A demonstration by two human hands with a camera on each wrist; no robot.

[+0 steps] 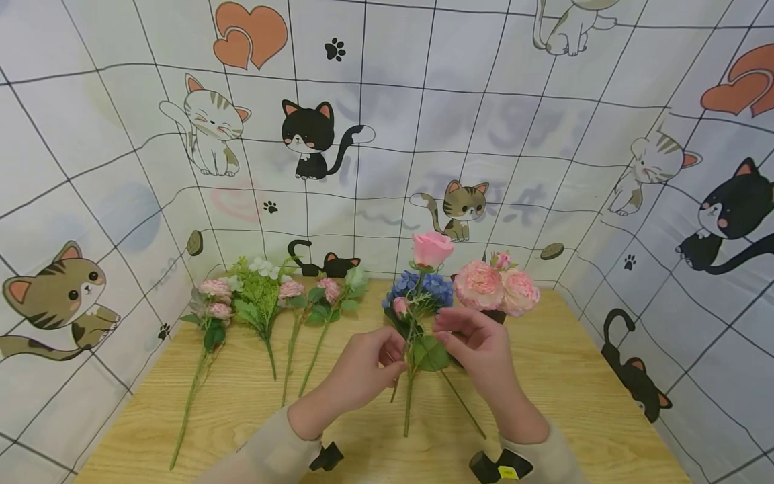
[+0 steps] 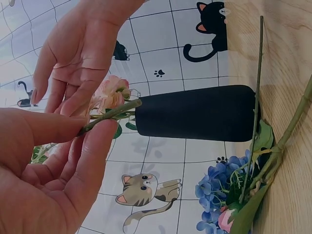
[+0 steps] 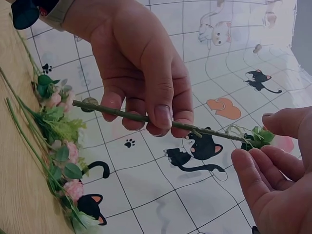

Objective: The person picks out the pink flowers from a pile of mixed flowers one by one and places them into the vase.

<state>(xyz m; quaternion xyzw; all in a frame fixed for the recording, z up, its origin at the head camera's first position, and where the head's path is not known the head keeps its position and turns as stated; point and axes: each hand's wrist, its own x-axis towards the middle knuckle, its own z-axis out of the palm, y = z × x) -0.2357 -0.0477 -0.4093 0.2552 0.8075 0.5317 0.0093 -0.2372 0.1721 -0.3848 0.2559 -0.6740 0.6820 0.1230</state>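
A pink rose (image 1: 432, 249) stands upright on a thin green stem (image 3: 134, 115) above the table. My left hand (image 1: 370, 366) pinches that stem between thumb and fingers, as the right wrist view (image 3: 146, 73) shows closely. My right hand (image 1: 480, 349) is beside the upper stem, its fingers loosely bent and a gap between thumb and fingers. Small green leaves (image 3: 263, 135) near the rose head lie by that gap. Behind the hands is a black vase (image 2: 195, 114) with peach-pink flowers (image 1: 497, 286) in it; in the head view my right hand mostly hides it.
Blue flowers (image 1: 423, 290) and a pink bud (image 1: 401, 307) lie on the wooden table (image 1: 242, 430) behind the held stem. To the left lie several flower stems, among them pink blooms (image 1: 216, 289) and a green leafy spray (image 1: 261, 306). Cat-print cloth (image 1: 387, 134) surrounds the table.
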